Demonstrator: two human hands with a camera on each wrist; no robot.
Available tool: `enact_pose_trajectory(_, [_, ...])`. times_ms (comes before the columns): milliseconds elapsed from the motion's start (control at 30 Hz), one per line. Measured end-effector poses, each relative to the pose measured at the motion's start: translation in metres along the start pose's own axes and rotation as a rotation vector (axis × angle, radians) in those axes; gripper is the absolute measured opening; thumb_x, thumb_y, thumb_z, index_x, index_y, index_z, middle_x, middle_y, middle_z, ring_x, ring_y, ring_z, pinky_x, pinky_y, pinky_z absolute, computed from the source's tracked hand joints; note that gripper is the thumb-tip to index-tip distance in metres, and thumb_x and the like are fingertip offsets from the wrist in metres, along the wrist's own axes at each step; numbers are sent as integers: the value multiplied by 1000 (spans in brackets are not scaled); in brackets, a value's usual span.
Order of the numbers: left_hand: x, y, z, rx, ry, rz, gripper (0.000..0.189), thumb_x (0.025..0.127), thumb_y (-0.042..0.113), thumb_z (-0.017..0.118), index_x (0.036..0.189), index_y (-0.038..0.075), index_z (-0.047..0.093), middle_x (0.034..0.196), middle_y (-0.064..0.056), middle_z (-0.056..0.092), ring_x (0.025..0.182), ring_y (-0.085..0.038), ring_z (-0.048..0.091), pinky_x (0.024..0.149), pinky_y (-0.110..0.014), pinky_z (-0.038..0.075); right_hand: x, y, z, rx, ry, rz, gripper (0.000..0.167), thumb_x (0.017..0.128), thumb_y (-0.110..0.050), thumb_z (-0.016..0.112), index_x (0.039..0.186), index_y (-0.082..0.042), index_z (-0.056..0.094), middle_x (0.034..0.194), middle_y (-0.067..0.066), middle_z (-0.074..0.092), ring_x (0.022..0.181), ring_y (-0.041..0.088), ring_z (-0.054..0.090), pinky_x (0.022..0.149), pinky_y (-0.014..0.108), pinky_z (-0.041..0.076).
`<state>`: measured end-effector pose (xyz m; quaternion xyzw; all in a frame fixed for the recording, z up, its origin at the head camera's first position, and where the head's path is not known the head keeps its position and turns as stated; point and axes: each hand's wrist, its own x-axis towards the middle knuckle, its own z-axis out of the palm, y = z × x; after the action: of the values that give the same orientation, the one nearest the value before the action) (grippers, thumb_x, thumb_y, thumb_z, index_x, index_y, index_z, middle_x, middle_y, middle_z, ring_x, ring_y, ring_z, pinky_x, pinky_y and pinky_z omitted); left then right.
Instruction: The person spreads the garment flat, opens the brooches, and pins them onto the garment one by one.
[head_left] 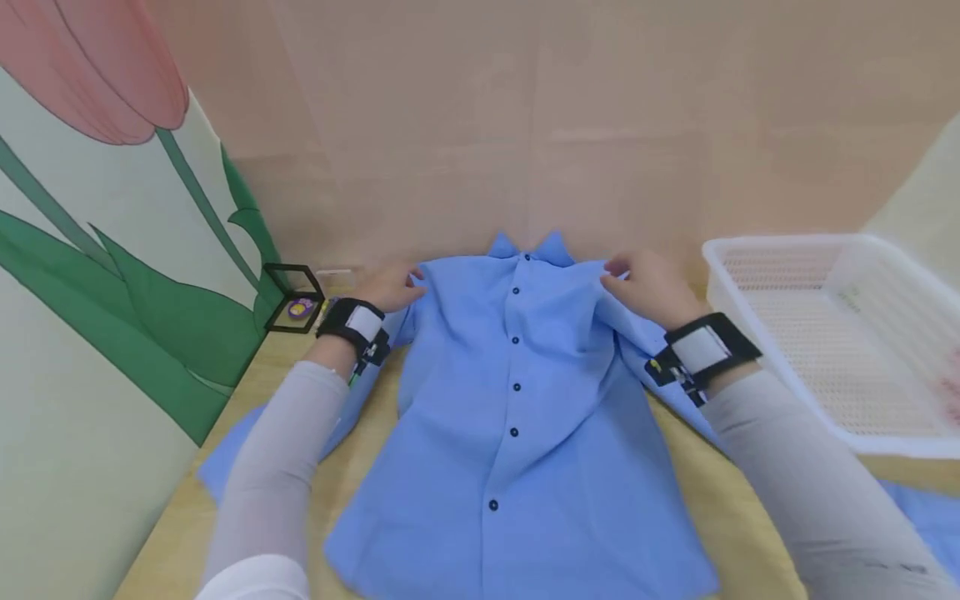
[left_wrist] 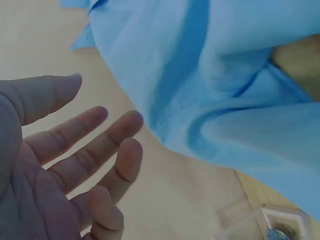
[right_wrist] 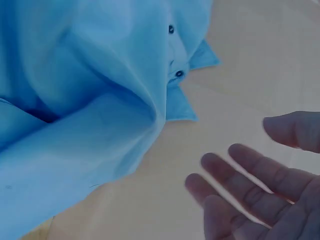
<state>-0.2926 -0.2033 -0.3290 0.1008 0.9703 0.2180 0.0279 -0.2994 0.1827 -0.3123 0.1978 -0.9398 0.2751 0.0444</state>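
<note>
A blue button-up shirt (head_left: pixel 555 433) lies front up on the table, its collar (head_left: pixel 553 250) pointing away from me and its dark buttons running down the middle. Beside the shoulder on the left is my left hand (head_left: pixel 392 287); in the left wrist view its fingers (left_wrist: pixel 90 155) are spread and loosely bent, with no cloth between them. My right hand (head_left: pixel 651 287) is at the opposite shoulder. The right wrist view shows its fingers (right_wrist: pixel 245 185) extended, apart from the fabric. Both sleeves angle down and outward, partly hidden under my forearms.
On the right stands a white plastic basket (head_left: pixel 787 400). More blue cloth (head_left: pixel 926 521) lies at the lower right. A small black-framed box (head_left: pixel 296 325) with a purple and yellow item sits at the back left. Behind the wooden table (head_left: pixel 262 375) rises a beige backdrop (head_left: pixel 465 125).
</note>
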Motion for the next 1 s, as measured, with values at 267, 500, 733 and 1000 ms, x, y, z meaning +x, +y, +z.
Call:
enact_pose_trajectory(267, [48,14,28,-7,48,-35,38,96,20,59,129,1,62,130,-20,63,121,-34,59,104,-43,46,46,9,19,8,-126,65,35,98,-18,56,115,11,64,116,32,64,105,45,62,88,54,52])
enact_pose_trajectory(500, [76,25,65,20,55,-13,55,97,19,61,148,7,44,152,-14,46,142,-31,42,118,-42,34,53,46,53,-27,-223,8,33,94,-15,62,113,12,66,113,31,67,105,45,63,90,52,52])
enact_pose_trajectory(733, [83,24,85,111,36,-41,63,94,11,64,151,15,40,150,-7,50,137,-28,48,112,-41,42,36,28,65,-111,-484,-19,23,93,-13,61,99,7,69,90,15,68,83,27,62,74,37,52])
enact_pose_trajectory(1000, [69,32,71,69,-128,-27,46,101,46,52,132,13,62,131,-5,64,121,-23,60,104,-41,46,40,27,58,76,-587,106,21,95,-7,45,76,-1,51,64,-1,48,54,10,41,54,24,37])
